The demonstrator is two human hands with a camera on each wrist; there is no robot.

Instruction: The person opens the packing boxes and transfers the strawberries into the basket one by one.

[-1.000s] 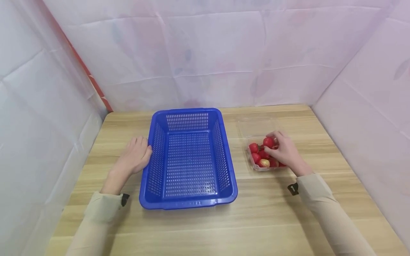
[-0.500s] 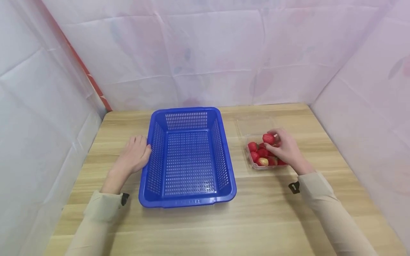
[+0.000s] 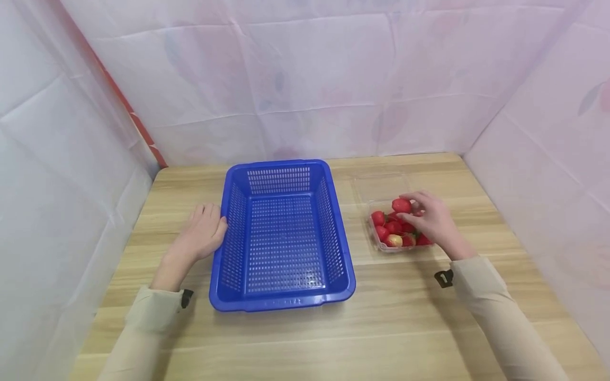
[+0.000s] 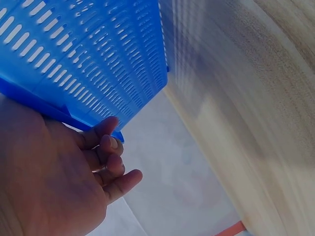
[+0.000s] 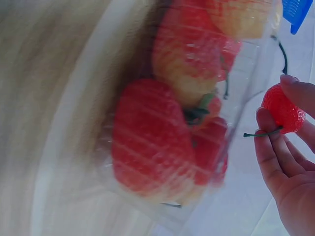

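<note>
My left hand (image 3: pixel 201 235) holds the left rim of a blue perforated plastic basket (image 3: pixel 282 304). In the left wrist view its fingers (image 4: pixel 109 184) are bent below the rim, and the thumb is hidden there. A strawberry (image 3: pixel 401 205) is pinched between the thumb and fingers of my right hand (image 3: pixel 436 222), just above a clear plastic box (image 3: pixel 376 243). The right wrist view shows that strawberry (image 5: pixel 283 109) with a thin green stem, apart from the box. Several more red strawberries (image 5: pixel 147 142), some partly pale yellow, lie inside the box.
The box's transparent lid (image 3: pixel 381 186) is folded back on the wooden table (image 3: pixel 305 344). White patterned sheets (image 3: pixel 314 79) enclose the table behind and at both sides. The basket stands left of the box, with a strip of table between.
My right hand has lifted the strawberry slightly from the others in the box. The left hand has stayed at the basket's rim.
</note>
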